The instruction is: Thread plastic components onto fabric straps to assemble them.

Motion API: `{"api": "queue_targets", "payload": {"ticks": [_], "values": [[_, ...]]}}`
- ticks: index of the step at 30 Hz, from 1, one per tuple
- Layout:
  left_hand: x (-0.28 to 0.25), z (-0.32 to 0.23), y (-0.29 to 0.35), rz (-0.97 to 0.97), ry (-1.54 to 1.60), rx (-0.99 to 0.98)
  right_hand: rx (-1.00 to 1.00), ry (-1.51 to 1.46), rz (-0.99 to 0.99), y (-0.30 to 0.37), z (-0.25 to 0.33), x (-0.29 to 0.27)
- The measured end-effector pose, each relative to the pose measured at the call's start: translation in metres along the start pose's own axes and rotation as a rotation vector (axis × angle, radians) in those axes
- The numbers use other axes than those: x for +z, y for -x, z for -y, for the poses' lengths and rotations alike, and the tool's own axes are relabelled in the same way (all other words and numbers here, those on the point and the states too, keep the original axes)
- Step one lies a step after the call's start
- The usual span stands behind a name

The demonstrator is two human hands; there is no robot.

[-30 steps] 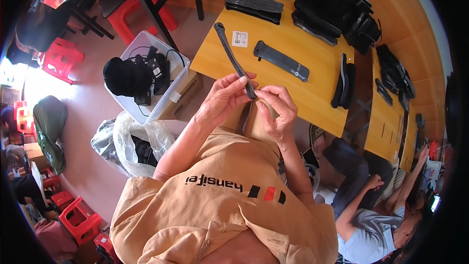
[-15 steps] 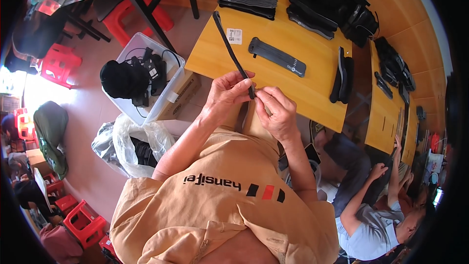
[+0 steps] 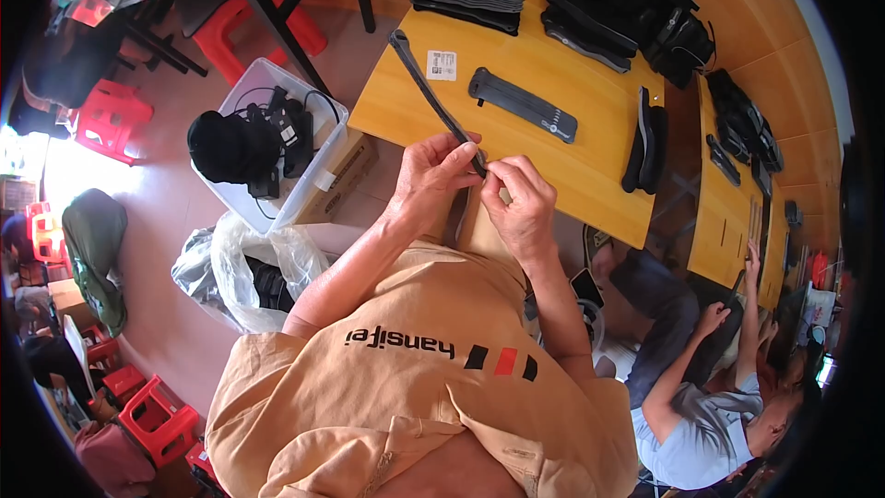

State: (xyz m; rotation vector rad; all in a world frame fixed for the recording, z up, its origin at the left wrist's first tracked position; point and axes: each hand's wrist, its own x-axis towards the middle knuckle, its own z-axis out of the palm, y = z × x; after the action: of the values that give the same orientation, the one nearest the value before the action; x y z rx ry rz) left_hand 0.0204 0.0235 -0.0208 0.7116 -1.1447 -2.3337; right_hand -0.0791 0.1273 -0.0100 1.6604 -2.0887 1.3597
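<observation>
A long dark grey flat strip (image 3: 426, 88) runs from my hands up and away over the table's near edge, seen almost edge-on. My left hand (image 3: 431, 173) is closed round its lower part, with the thumb on top. My right hand (image 3: 519, 207) pinches the near end between thumb and fingers, close beside the left fingertips. Just beyond my hands, a similar dark grey strip (image 3: 525, 105) with a small side tab lies flat on the yellow table (image 3: 396, 115). The fingers partly cover the end I grip.
A stack of grey strips (image 3: 466, 0), black padded pieces (image 3: 590, 37) and two dark strips (image 3: 645, 140) lie on the table. To the left stand a clear bin (image 3: 324, 161) of black gear and a plastic bag (image 3: 249, 267). A seated person (image 3: 691, 424) works at right.
The strip has turned slightly, showing more of its broad face, and its far end has shifted left and nearer. My right hand has moved slightly up and left.
</observation>
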Motion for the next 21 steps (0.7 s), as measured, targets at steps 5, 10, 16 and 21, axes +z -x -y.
{"api": "queue_targets", "payload": {"ticks": [5,10,16,21], "values": [[0.001,-0.012,0.003,0.031,-0.316,0.045,0.052,0.011,0.003,0.004,0.0,0.003],[-0.007,-0.014,0.004,0.089,-0.577,-0.006,0.046,-0.028,-0.03,0.004,0.001,0.007],[-0.009,-0.017,0.003,0.171,-0.599,0.023,0.099,-0.12,0.052,0.0,0.001,0.006],[-0.011,-0.021,0.003,0.238,-0.586,-0.004,0.158,-0.206,0.098,-0.002,-0.001,0.006]]}}
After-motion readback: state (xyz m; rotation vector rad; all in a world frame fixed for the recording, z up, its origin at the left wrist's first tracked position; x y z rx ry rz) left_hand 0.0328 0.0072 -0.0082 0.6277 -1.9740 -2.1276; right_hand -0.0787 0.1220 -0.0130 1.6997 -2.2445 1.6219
